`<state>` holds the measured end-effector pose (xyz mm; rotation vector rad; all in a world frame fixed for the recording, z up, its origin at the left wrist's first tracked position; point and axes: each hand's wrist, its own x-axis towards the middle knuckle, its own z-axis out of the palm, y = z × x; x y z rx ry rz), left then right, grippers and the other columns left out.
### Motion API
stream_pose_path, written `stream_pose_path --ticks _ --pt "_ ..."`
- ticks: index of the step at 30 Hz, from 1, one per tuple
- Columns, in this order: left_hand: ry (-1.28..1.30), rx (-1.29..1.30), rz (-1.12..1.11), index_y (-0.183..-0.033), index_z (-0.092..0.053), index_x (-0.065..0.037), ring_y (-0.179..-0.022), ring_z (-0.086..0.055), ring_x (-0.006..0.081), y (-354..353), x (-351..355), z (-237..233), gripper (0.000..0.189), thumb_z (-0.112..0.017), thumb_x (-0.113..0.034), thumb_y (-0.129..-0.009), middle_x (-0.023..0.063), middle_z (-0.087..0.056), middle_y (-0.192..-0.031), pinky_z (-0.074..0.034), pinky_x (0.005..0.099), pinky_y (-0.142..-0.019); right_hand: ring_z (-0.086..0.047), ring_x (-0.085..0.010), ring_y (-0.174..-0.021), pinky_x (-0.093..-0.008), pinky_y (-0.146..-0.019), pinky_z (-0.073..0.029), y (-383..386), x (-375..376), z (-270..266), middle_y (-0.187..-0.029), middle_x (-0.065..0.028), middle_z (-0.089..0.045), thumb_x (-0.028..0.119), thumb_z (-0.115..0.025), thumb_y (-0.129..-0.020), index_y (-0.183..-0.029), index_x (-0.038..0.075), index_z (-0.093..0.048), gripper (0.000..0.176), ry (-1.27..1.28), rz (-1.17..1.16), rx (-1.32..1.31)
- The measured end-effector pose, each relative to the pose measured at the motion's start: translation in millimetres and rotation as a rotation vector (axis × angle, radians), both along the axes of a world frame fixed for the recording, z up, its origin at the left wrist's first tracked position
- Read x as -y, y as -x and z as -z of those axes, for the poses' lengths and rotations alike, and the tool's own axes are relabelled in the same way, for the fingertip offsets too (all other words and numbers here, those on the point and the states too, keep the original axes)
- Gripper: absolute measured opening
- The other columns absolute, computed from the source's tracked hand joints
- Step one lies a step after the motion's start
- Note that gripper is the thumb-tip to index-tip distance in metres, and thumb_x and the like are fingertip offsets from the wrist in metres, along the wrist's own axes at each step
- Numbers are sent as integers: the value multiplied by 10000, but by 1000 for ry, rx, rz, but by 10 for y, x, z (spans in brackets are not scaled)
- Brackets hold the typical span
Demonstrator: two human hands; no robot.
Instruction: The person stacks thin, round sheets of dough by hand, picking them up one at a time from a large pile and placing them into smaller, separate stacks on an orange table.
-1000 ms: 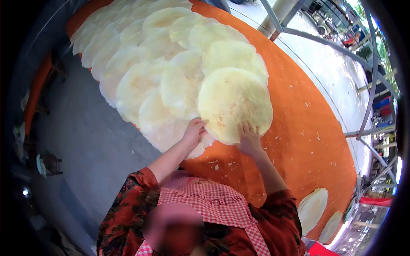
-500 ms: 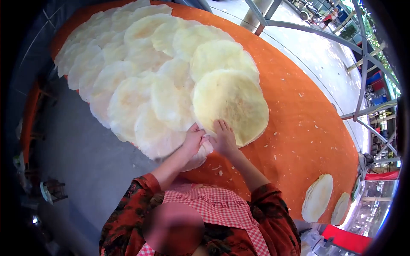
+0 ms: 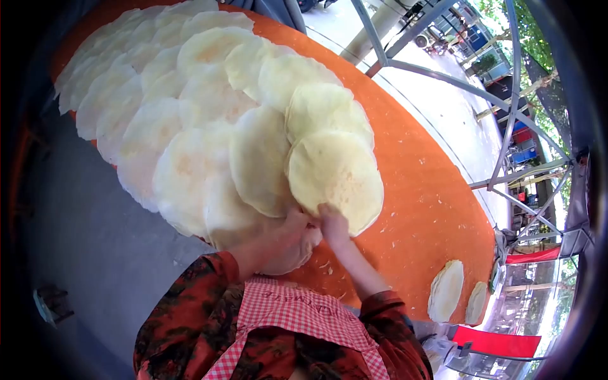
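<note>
Thin round flatbreads overlap across an orange tabletop (image 3: 418, 221). My left hand (image 3: 296, 223) is closed at the lower edge of a shaded flatbread (image 3: 261, 158), partly blurred, with its fingertips close to my right hand. My right hand (image 3: 334, 225) has its fingers curled over the near edge of a pale yellow round flatbread (image 3: 335, 180), the nearest of a pile on the right. Under my wrists lies another flatbread (image 3: 288, 256) at the table's near edge. What exactly sits between the left fingertips is hard to make out.
Two small stacks of flatbread (image 3: 446, 291) (image 3: 476, 303) lie at the table's right end. Grey metal frame bars (image 3: 443, 77) stand beyond the far edge. Grey floor (image 3: 82, 209) is at the left, with a small stool (image 3: 54, 304) on it.
My right hand has gone from lying flat on the yellow flatbread to curled at its near edge. The flatbread beside my left hand now looks shaded. The whole view has shifted slightly.
</note>
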<state>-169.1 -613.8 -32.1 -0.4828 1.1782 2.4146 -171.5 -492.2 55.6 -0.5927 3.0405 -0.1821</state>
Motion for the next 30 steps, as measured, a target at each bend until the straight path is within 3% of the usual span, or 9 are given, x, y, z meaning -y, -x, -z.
stream_pose_path --ticks 3,6,11,13,16,17,21,25,30 --pt "-5 14 0 -1114 -566 22 -794 -627 213 15 -39 260 296 -548 40 -820 116 -621 -949 -521 312 -605 -581 -307 -1092 -378 -841 -527 -109 -75 410 -1234 -151 -574 99 -651 -746 -1254 75 -532 522 -3 -96 -208" --pt "-93 74 66 -1096 -590 23 -843 -630 216 6 50 139 285 -560 38 -813 124 -629 -1000 -540 320 -659 -588 -323 -1097 -373 -859 -528 -242 99 49 -1279 -168 -564 95 -698 -715 -1315 81 -503 631 -85 -7 -152" --pt "-21 -125 90 -1101 -611 -47 -871 -611 179 129 141 -521 232 -621 -100 -875 66 -611 -996 -539 303 -750 -656 -335 -908 -402 -742 -539 235 -327 187 -1100 -208 -636 141 -732 -733 -1184 52 -570 487 0 176 87" --pt "-45 -349 123 -1120 -598 -52 -895 -595 163 232 296 -740 247 -619 -118 -882 61 -595 -995 -532 297 -764 -672 -335 -743 -425 -673 -530 886 -547 -247 -830 -225 -672 137 -689 -777 -877 2 -688 168 -128 312 212" --pt "37 -207 -105 -1138 -563 -62 -894 -557 153 694 327 -312 281 -610 -123 -867 63 -553 -1041 -515 306 -737 -657 -257 -652 -425 -568 -477 1636 -622 -1667 -699 -215 -651 160 -576 -815 -775 -29 -670 215 -141 245 -94" --pt "85 -158 -146 -1127 -565 -57 -890 -554 158 912 412 -127 276 -611 -124 -863 71 -544 -1068 -513 302 -718 -693 -296 -717 -422 -628 -511 1822 -549 -2116 -766 -221 -678 159 -637 -773 -839 -8 -699 190 33 462 -37" --pt "126 16 -305 -1161 -546 -65 -903 -554 166 1365 667 -64 347 -636 -159 -839 77 -550 -1093 -507 306 -704 -668 -350 -768 -448 -660 -527 1945 -325 -2629 -846 -185 -685 44 -515 -803 -990 84 -714 275 -209 168 -509" --pt "155 -37 -233 -1045 -546 -87 -801 -537 140 1523 840 -518 210 -602 -144 -850 41 -560 -937 -466 302 -712 -668 -359 -861 -430 -747 -528 2073 -129 -1140 -972 -186 -687 97 -524 -840 -1072 58 -679 282 115 93 -457" --pt "228 -21 -240 -966 -562 -73 -730 -536 138 1597 824 -424 153 -609 -153 -844 34 -570 -830 -446 276 -665 -668 -299 -811 -403 -680 -532 2148 47 672 -929 -97 -678 86 -555 -776 -913 122 -672 184 15 44 -281"
